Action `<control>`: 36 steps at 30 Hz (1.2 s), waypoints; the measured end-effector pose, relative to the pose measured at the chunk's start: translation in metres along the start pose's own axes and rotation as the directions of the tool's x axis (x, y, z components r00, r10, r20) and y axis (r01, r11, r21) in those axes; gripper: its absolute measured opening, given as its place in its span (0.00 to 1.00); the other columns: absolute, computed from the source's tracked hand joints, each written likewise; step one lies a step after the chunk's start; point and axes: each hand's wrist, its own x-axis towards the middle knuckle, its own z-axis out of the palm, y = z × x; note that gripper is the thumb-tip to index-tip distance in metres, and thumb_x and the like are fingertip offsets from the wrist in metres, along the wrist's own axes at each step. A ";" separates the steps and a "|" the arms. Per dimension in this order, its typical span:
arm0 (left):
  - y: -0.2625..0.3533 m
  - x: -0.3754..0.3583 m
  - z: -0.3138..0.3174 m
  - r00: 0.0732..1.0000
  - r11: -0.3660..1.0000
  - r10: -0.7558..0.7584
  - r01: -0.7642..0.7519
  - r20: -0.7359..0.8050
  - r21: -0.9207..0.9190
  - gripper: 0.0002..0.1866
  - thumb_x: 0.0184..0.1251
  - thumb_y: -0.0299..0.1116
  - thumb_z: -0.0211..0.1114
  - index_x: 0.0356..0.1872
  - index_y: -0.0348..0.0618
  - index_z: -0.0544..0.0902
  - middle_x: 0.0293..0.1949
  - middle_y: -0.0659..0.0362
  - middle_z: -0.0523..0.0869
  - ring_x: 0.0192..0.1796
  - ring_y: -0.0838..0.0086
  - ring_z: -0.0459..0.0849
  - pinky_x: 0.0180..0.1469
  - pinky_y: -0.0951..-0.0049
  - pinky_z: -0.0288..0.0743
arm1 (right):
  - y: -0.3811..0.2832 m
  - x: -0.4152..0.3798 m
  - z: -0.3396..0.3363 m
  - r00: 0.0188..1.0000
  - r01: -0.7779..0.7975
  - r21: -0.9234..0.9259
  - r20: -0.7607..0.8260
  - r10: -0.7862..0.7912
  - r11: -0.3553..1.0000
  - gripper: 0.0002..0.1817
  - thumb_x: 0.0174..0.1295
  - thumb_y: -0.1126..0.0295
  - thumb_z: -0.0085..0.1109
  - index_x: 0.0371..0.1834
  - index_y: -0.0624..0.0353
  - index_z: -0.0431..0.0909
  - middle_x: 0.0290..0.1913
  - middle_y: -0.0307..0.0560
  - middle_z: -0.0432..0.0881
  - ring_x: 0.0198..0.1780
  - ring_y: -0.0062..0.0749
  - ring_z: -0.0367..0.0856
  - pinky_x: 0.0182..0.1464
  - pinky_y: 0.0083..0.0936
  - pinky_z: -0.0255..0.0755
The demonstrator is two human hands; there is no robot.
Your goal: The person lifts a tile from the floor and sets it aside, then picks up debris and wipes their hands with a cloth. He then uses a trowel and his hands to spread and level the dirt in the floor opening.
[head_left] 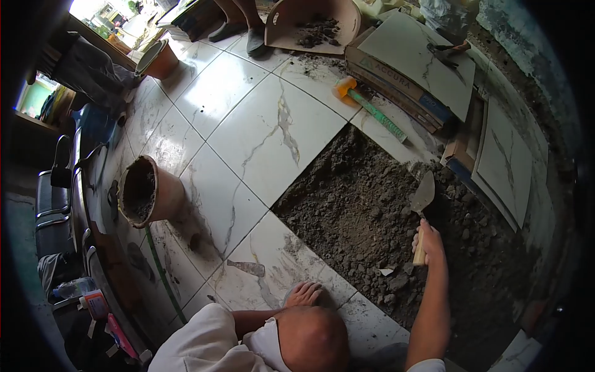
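My right hand (429,240) is wrapped around the pale wooden handle of a pointed trowel (423,196). The trowel's blade points away from me over dark, crumbly soil (359,211) in an untiled patch of floor. A small white shard (387,271) lies in the soil left of the trowel handle. Against the white marbled tile (310,263) rests my left hand (304,294), fingers stretched out and holding nothing; part of it is hidden by a rounded form in front. A flat greyish piece (246,268) lies on the tiles to its left.
Beyond the soil lies a mallet (372,110) with an orange head and green handle. Tile boxes (396,84) and leaning tiles (505,164) line the right. A soil-stained bucket (162,195) stands left. Another person's feet (256,42) are beside a soil-filled tub (282,25).
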 end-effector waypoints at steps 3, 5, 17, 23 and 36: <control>-0.004 -0.001 0.001 0.999 0.998 -0.029 0.027 -0.017 -0.060 0.25 0.66 0.45 0.55 0.60 0.43 0.74 0.64 0.51 0.74 0.69 0.56 0.69 0.70 0.54 0.59 | 0.014 -0.024 -0.033 0.996 0.010 -0.079 -0.092 -0.017 0.997 0.22 0.70 0.47 0.52 0.40 0.57 0.68 0.23 0.40 0.71 0.19 0.26 0.73 0.21 0.28 0.70; -0.012 0.004 -0.005 0.987 0.985 -0.122 0.107 -0.108 -0.137 0.23 0.64 0.40 0.60 0.59 0.43 0.75 0.63 0.49 0.73 0.67 0.53 0.70 0.68 0.53 0.62 | 0.027 -0.040 -0.056 0.981 -0.024 -0.067 -0.196 0.010 0.997 0.20 0.71 0.49 0.52 0.40 0.57 0.68 0.21 0.40 0.70 0.18 0.27 0.71 0.20 0.28 0.68; -0.130 0.084 -0.056 0.641 0.754 -0.634 0.637 -0.432 -0.162 0.35 0.66 0.41 0.63 0.69 0.35 0.63 0.74 0.40 0.54 0.76 0.44 0.52 0.76 0.50 0.46 | -0.025 -0.068 0.025 0.971 0.107 -0.061 -0.207 -0.117 0.992 0.20 0.70 0.54 0.54 0.53 0.60 0.72 0.28 0.42 0.76 0.23 0.24 0.75 0.24 0.27 0.75; -0.129 0.109 -0.043 0.717 0.798 -0.543 0.603 -0.438 -0.002 0.40 0.68 0.47 0.61 0.75 0.40 0.57 0.77 0.45 0.52 0.79 0.49 0.46 0.78 0.49 0.36 | -0.064 0.038 0.097 0.981 0.151 -0.222 -0.087 -0.173 0.963 0.23 0.70 0.54 0.55 0.54 0.64 0.71 0.28 0.45 0.77 0.23 0.28 0.77 0.24 0.29 0.74; -0.099 0.263 -0.083 0.898 0.990 -0.140 0.125 -0.418 -0.063 0.37 0.62 0.42 0.69 0.69 0.39 0.65 0.74 0.45 0.61 0.77 0.51 0.56 0.77 0.49 0.48 | 0.071 -0.016 -0.147 0.945 -0.018 0.055 -0.325 0.035 0.998 0.19 0.69 0.48 0.53 0.33 0.52 0.71 0.17 0.35 0.65 0.14 0.26 0.66 0.17 0.28 0.63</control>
